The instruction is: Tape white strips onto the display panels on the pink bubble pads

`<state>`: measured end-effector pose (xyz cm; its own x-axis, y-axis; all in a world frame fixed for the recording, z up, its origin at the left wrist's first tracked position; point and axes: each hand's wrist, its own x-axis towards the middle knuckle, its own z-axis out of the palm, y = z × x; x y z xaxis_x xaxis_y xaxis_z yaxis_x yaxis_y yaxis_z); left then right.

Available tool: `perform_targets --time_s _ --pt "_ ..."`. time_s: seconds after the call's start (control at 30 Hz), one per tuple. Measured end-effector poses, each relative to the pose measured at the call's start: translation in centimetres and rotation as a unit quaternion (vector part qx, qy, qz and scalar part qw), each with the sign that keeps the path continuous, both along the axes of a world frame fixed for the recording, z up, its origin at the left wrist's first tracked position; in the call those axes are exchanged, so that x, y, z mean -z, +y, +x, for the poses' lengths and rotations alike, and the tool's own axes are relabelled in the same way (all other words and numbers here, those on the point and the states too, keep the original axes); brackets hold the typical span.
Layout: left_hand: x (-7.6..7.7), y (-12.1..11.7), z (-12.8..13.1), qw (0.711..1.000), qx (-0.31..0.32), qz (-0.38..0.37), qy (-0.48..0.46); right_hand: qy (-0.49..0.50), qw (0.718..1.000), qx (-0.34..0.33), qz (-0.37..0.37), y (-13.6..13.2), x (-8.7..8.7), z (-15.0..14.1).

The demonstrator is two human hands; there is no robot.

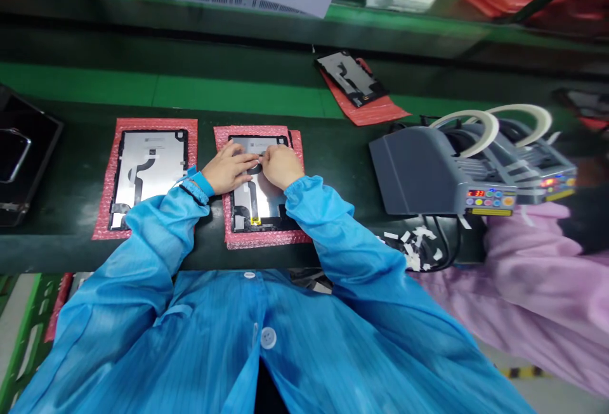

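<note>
In front of me a tablet screen panel (pixel 271 201) lies back side up on pink bubble wrap (pixel 252 240). A dark ribbon cable with a yellow-edged end runs down its silver back. My left hand (pixel 229 168) rests flat over the panel's upper left, fingers stretched towards the cable's top. My right hand (pixel 283 165) is closed, its fingertips pressed together at the same spot; whatever they pinch is too small to make out. To the left, a second panel (pixel 157 148) with a similar cable lies on its own pink bubble wrap (pixel 105 192).
Two grey tape dispensers (pixel 419 170) with white tape rolls stand at right, white scraps (pixel 419 249) before them. Another panel (pixel 352 78) lies on a red bubble bag (pixel 375 111) farther back. A co-worker's pink sleeve (pixel 537 262) reaches in at right. A black case (pixel 28 148) stands left.
</note>
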<state>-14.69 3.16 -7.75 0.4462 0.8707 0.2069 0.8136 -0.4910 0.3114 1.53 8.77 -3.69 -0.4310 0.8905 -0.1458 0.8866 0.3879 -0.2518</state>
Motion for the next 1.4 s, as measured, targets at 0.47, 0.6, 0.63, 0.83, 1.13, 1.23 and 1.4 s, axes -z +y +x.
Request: perform_targets --time_s 0.47,0.6,0.63,0.83,1.13,1.23,1.4 --pt "-1.3 0.4 -0.4 0.998 -0.035 0.022 0.052 0.46 0.709 0.476 0.243 -6.2 2.7 24.3" --pt "-2.7 0.9 0.8 0.996 -0.045 0.044 0.06 0.549 0.636 0.521 0.15 -4.7 1.5 27.9" --pt "-3.0 0.8 1.3 0.996 -0.048 0.051 0.055 0.562 0.635 0.513 0.134 -4.0 1.2 28.2" --pt "-3.9 -0.9 4.5 0.996 -0.037 0.085 0.004 0.516 0.665 0.486 0.236 -3.6 1.6 28.5" --pt "-3.8 -0.6 8.0 0.997 -0.015 0.072 -0.015 0.58 0.624 0.478 0.212 -3.9 1.9 28.7" --pt "-3.4 -0.4 8.7 0.997 0.003 0.073 -0.008 0.586 0.612 0.492 0.199 -3.2 1.3 28.3" --pt "-2.9 -0.1 9.1 0.997 0.019 0.074 -0.009 0.586 0.595 0.516 0.19 -2.1 1.4 28.4"
